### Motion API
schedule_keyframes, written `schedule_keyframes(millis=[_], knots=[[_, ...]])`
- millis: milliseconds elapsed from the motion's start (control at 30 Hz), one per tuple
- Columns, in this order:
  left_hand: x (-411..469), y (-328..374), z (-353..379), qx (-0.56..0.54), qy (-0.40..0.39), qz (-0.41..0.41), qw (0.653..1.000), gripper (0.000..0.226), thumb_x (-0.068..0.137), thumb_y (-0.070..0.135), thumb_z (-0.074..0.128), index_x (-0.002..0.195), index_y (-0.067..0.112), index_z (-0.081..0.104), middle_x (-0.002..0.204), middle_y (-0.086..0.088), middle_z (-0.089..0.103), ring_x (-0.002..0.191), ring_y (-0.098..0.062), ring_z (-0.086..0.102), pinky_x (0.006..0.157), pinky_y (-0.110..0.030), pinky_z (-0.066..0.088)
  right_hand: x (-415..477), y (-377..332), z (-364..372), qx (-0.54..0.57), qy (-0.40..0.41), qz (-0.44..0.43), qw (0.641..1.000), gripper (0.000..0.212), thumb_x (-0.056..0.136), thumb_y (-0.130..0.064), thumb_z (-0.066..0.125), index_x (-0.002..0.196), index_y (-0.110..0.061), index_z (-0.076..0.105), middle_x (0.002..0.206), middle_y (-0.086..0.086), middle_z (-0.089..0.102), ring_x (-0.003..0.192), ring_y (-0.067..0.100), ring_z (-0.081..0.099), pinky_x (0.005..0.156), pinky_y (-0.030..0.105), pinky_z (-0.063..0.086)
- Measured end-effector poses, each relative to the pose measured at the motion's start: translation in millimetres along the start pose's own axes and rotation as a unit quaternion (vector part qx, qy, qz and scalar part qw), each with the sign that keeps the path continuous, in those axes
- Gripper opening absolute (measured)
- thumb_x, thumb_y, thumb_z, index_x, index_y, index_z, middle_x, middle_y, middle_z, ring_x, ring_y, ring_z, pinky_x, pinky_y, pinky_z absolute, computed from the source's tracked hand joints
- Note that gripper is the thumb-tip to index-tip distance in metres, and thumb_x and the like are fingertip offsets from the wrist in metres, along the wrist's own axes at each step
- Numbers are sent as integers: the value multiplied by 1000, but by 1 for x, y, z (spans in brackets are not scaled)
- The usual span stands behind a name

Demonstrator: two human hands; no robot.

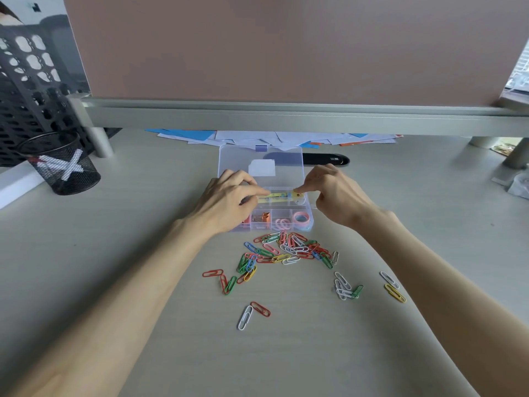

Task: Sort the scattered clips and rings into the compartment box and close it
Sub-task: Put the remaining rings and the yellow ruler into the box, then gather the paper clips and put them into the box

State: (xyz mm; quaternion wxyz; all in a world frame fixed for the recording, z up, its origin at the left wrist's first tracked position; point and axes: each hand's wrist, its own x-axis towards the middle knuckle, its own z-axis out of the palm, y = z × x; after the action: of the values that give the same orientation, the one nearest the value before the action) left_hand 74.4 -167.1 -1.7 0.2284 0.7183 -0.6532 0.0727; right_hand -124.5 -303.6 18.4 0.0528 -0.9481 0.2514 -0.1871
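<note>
The clear compartment box point(266, 209) sits at the centre of the frame on the worktop point(286, 353), its lid point(260, 164) swung back toward the top of the picture. Both hands are over its upper row: the left hand point(226, 202) and the right hand point(335, 193) each pinch an end of a yellow strip-like item point(279, 196), which may be a small tool or a carded pack; the view is too soft to say which.

The lower row already holds orange binder clips point(262, 218), pink rings point(282, 224) and a pink tape roll point(301, 217). The coloured paper clips point(286, 250) lie heaped just below the box, with strays toward the lower centre and lower right.

The risks I see: the yellow item spans more than one cell, so it could ride on a divider and stop the lid shutting. A wrist dragging back could sweep the heap wider. The light box could skid if pressed at one end.
</note>
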Motion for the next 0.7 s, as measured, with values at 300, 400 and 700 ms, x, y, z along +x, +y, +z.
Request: schedule_keyframes(millis=[300,400,700], knots=[[7,5,-2,-28,-26,-32,999,32,97,23,44,123,33,62,121,4,56,114,-19,45,97,-37,38,-1,1,-2,-34,-22,10,999,68,75,12,43,131,-23,57,128,4,52,120,25,43,74,33,42],[-3,10,-12,-78,43,-9,996,32,96,18,49,124,24,62,118,1,59,112,-20,47,98,-34,39,-10,2,-6,21,48,-23,998,60,74,10,41,121,-18,65,116,7,61,109,28,53,78,43,52],[-76,33,-38,-78,38,-32,996,26,97,16,45,112,25,65,97,7,69,79,-13,56,67,-25,40,-73,-12,-4,102,131,6,986,46,81,10,42,111,-13,69,95,4,65,83,24,64,76,33,51]])
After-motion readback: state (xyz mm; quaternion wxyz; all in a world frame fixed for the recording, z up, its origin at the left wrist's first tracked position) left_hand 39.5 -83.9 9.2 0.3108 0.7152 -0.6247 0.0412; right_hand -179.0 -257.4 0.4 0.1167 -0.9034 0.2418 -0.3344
